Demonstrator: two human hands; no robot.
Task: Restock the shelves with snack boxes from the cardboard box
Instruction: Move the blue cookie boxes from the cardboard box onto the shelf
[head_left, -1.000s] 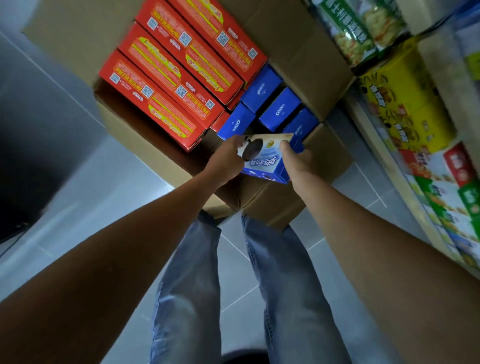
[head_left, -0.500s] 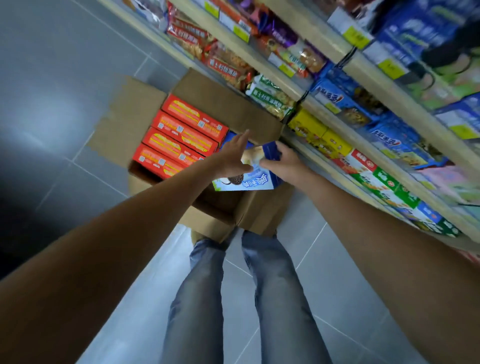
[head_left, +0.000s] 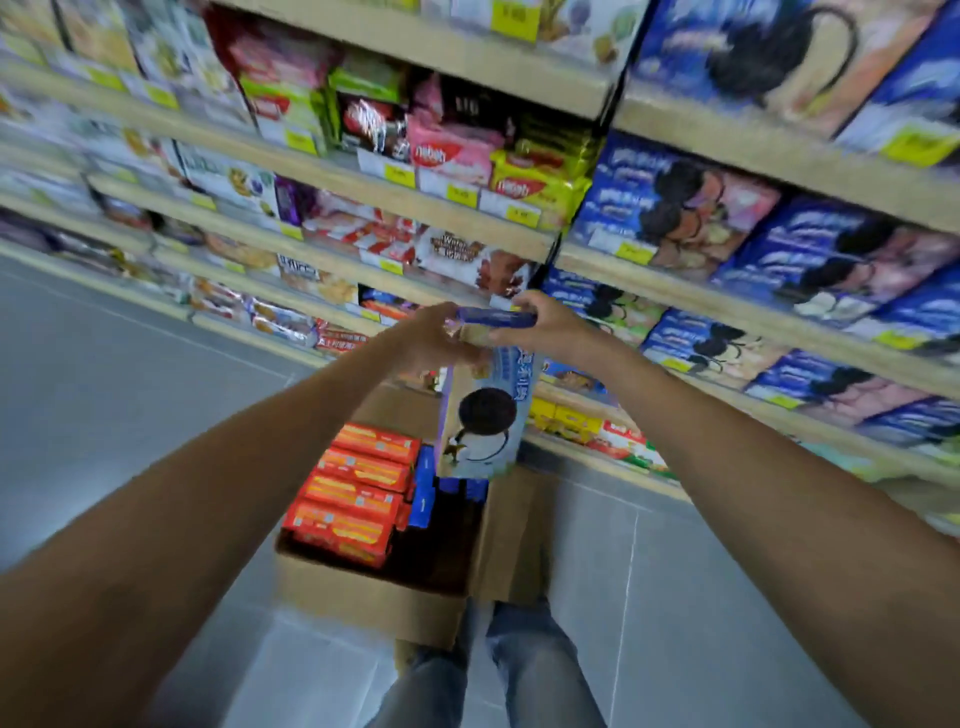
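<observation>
Aloft, snack box (head_left: 480, 415) (clear above carton (head_left: 363, 597))

All shelves (head_left: 753, 314) were packed tight. Below, cardboard box (head_left: 363, 597): red boxes (head_left: 358, 499) filled its left, right side was a dark open gap. Held snack box (head_left: 483, 415), gripped by left hand (head_left: 434, 340) and right hand (head_left: 553, 327), hung over its far end. Leftward, floor (head_left: 130, 374) lay open.

- "nabati" faces you on the pink pack (head_left: 449, 156).
- "nabati" again on the yellow pack (head_left: 530, 189) just beside it.
- "Wafer" heads the white box (head_left: 462, 252) below them.
- Your snack box (head_left: 480, 415) lettering and the price tags (head_left: 402, 174) are too blurred to read.
</observation>
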